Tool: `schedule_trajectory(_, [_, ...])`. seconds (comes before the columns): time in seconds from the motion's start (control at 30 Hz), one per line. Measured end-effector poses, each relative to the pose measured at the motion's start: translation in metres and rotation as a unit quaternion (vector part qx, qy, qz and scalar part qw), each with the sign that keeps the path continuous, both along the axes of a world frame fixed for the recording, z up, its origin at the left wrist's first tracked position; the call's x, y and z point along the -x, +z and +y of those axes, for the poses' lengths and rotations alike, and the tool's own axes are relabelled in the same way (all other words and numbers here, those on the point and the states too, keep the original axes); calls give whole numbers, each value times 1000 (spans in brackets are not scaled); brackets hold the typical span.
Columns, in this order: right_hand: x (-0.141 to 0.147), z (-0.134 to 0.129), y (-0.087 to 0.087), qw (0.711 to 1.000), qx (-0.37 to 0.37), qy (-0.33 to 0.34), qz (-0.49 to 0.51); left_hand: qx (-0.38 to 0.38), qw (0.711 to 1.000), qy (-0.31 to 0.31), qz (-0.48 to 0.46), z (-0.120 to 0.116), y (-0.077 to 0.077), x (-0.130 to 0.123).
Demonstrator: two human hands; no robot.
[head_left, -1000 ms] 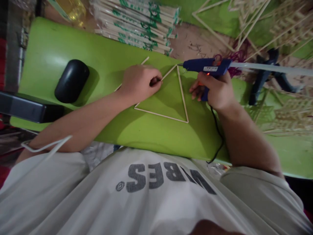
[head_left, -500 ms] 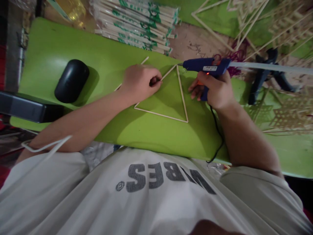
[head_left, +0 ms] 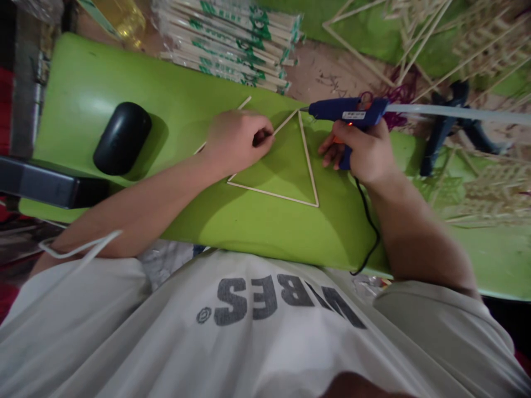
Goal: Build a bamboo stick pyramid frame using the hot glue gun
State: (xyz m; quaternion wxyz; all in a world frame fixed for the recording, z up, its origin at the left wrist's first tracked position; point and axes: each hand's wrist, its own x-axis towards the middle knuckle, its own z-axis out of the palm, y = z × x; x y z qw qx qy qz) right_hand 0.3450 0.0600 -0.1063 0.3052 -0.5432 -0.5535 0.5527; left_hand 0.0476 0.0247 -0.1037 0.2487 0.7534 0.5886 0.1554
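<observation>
A triangle of thin wooden sticks (head_left: 274, 194) lies on the green board (head_left: 249, 229). My left hand (head_left: 240, 141) pinches its upper left stick, covering part of that side. My right hand (head_left: 365, 146) is wrapped round the handle of a blue glue gun (head_left: 336, 109), whose red light shows. The nozzle tip is at the triangle's top corner. A clear glue stick (head_left: 448, 112) runs out of the gun's back, and its black cord (head_left: 371, 221) hangs toward the board's near edge. Another stick (head_left: 245, 102) passes partly hidden behind my left hand.
A black mouse (head_left: 122, 138) and a black box-like device (head_left: 53, 182) are at the left. Packed chopsticks (head_left: 232, 41) lie beyond the board. Stick lattices (head_left: 489, 50), a black clamp (head_left: 446, 124) and purple string (head_left: 400, 91) are at the right.
Both hands keep nearly the same pose. The glue gun has shifted very slightly left in view, with its nozzle still at the top corner.
</observation>
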Motion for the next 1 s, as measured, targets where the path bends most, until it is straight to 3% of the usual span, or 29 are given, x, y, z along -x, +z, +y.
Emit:
schedule_trajectory(0.4, [0, 2, 0, 1000, -3, -4, 15, -9, 1000, -4, -4, 0, 0, -1])
schedule_trajectory(0.63, [0, -1, 3, 1000, -7, -4, 13, -34, 999, -6, -15, 0, -8, 2])
schedule_trajectory(0.9, [-5, 14, -23, 996, -59, -2, 60, -13, 999, 13, -46, 3, -13, 4])
schedule_trajectory(1.0, [-5, 15, -15, 992, -88, -17, 84, -13, 999, 17, -39, 4, -12, 5])
